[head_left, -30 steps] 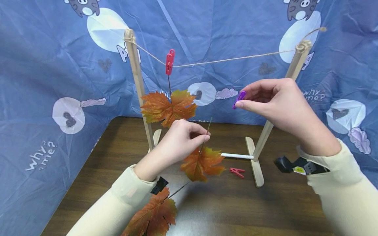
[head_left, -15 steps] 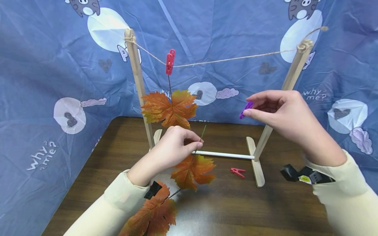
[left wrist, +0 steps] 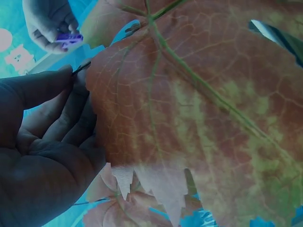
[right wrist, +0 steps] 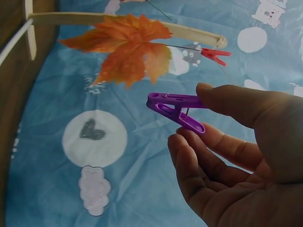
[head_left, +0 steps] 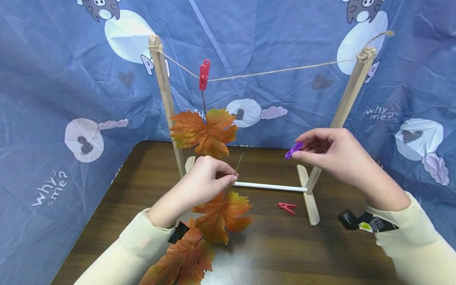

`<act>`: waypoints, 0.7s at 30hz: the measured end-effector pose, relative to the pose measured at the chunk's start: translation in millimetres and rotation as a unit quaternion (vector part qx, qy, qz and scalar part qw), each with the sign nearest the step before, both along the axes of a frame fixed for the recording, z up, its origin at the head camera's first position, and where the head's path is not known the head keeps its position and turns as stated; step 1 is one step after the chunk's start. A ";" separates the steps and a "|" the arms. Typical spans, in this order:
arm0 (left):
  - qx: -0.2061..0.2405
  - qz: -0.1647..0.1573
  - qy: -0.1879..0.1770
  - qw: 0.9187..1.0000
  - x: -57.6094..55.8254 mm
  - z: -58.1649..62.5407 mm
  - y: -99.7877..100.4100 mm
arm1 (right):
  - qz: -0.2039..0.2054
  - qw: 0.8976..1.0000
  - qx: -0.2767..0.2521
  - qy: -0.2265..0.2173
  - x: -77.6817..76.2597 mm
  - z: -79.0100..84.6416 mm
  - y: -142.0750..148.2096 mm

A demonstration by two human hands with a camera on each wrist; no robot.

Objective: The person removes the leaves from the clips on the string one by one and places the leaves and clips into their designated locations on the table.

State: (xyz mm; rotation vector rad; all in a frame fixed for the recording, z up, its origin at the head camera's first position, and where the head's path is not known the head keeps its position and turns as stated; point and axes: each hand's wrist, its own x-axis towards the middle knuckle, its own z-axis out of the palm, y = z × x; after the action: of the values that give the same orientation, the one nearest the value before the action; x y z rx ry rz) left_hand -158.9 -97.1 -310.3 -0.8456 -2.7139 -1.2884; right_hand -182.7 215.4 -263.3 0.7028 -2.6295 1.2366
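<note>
Orange maple leaf (head_left: pixel 223 217) hangs by its stem (head_left: pixel 239 162), pinched in the left hand (head_left: pixel 204 179), while the right hand (head_left: pixel 340 162) pinches a purple clothespin (head_left: pixel 293 151).

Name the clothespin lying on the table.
The red clothespin near the right wooden foot; the other red one is clipped to the string, and the right grip holds the purple one.

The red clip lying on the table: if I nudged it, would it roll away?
Probably not: the red clip lies on its side with its arms splayed, so it would more likely slide across the smooth-looking table. It's likely light and stiff, resembling the plastic-looking purple clip pinched in the right hand.
</note>
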 end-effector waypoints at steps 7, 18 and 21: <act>-0.014 -0.005 -0.030 0.999 0.8 -5.6 -6.6 | 0.006 0.999 0.036 -0.021 -0.1 -18.2 4.4; -0.008 -0.010 -0.072 0.997 2.5 -15.8 -17.3 | 0.013 0.996 0.037 -0.076 -0.7 -41.6 8.3; -0.014 -0.009 -0.078 0.997 2.2 -19.9 -20.2 | 0.017 0.995 0.041 -0.094 -0.9 -48.2 9.4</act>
State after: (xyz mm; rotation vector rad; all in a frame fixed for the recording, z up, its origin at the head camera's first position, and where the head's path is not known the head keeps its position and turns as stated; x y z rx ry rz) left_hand -156.7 -117.3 -330.2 -0.8058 -2.8549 -1.3792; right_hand -183.7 224.8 -311.5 0.6764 -2.8465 1.2679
